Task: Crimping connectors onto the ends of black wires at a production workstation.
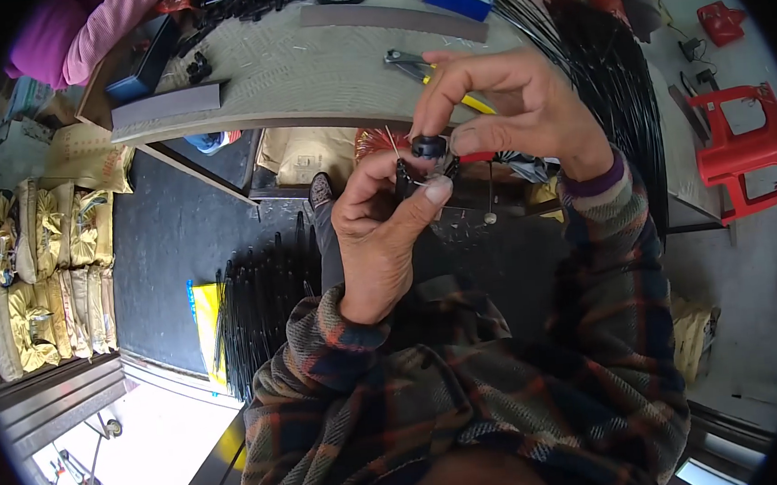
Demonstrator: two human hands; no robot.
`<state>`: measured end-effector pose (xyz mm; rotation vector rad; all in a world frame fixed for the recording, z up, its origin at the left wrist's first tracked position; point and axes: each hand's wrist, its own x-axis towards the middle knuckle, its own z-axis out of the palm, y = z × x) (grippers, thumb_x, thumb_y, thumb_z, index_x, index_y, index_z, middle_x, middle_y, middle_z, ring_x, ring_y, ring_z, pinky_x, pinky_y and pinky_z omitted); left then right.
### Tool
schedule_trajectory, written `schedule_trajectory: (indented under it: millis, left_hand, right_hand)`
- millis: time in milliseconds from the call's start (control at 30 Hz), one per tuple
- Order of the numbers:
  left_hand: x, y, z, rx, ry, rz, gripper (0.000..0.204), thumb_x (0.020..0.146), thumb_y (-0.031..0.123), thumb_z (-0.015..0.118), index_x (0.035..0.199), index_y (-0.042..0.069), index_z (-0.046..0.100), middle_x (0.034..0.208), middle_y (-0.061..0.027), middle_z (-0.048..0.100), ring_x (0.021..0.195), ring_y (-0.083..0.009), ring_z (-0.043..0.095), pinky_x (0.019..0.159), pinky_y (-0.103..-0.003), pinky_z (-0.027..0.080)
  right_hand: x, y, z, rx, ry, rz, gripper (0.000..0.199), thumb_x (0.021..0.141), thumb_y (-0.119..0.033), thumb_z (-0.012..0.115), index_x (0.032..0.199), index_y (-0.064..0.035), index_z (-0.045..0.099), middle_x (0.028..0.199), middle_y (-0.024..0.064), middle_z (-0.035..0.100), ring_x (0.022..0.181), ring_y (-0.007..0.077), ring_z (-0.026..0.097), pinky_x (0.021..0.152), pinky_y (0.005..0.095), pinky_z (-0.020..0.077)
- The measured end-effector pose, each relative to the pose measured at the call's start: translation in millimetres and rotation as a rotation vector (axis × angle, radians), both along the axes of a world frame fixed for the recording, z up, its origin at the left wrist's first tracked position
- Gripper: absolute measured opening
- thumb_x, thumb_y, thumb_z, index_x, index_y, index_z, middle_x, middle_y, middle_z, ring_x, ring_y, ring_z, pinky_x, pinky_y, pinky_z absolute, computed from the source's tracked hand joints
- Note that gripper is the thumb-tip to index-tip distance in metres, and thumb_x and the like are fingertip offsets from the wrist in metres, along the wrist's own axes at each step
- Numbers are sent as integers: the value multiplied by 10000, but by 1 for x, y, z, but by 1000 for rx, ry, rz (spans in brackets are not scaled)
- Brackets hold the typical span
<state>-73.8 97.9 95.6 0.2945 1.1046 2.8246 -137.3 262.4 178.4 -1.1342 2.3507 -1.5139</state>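
in the head view, the person's left hand is closed at thumb and forefinger, gripping a small dark piece from which a thin pale strand sticks up. the right hand has its grip closed too, thumb and fingertips pinching a black round part. both pieces are in the air between the hands, in front of the near edge of the counter, very close to each other; fingers cover the place where they meet, so i cannot tell whether they are joined.

as for progress, this single piece looks midway: both halves are in hand, neither set down. on the counter lie yellow-handled pliers, untouched, partly behind the right hand, with a heap of small black parts at the far side. long black rods lie at the right, and more black rods are gathered low at the left. whether these heaps are finished or waiting does not show.
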Motion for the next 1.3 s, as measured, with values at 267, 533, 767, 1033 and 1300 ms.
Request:
schedule_trajectory:
  millis: [267,533,767,1033,1300]
  left_hand:
    - [9,9,-2,-37,39,4,188,802,-34,645,977,13,595,905,-8,596,784,-53,541,698,-192,449]
    - [13,11,0,-71,4,12,187,801,-25,651,975,20,600,910,6,598,773,-39,532,673,-174,436]
    - [11,15,-4,-84,44,47,181,802,-23,650,969,23,597,920,2,595,761,-37,531,645,-172,436]
    - [9,2,-8,-34,97,43,214,829,-8,623,1033,20,564,958,-20,603,863,-69,550,780,-217,460]
    - [6,-11,-13,41,51,-11,243,843,62,623,1078,35,566,874,-28,610,742,-99,516,680,-248,425]
  right_hand:
    - [22,1,-21,-181,-113,-156,160,788,-153,702,766,-39,593,790,49,640,759,109,577,898,333,357]
    - [23,3,-31,-354,-201,-114,163,810,-147,689,811,4,627,820,44,641,785,89,582,685,218,456]
    - [24,6,-27,-170,29,-184,183,775,-170,718,757,-30,603,770,36,624,756,96,589,774,269,457]
    - [43,-8,-20,130,512,-319,248,669,-164,767,832,-118,585,837,-12,591,955,174,559,1093,461,60]
    - [45,-25,-28,115,647,-413,231,657,-86,701,860,-127,599,856,-7,592,973,180,542,1084,485,59]
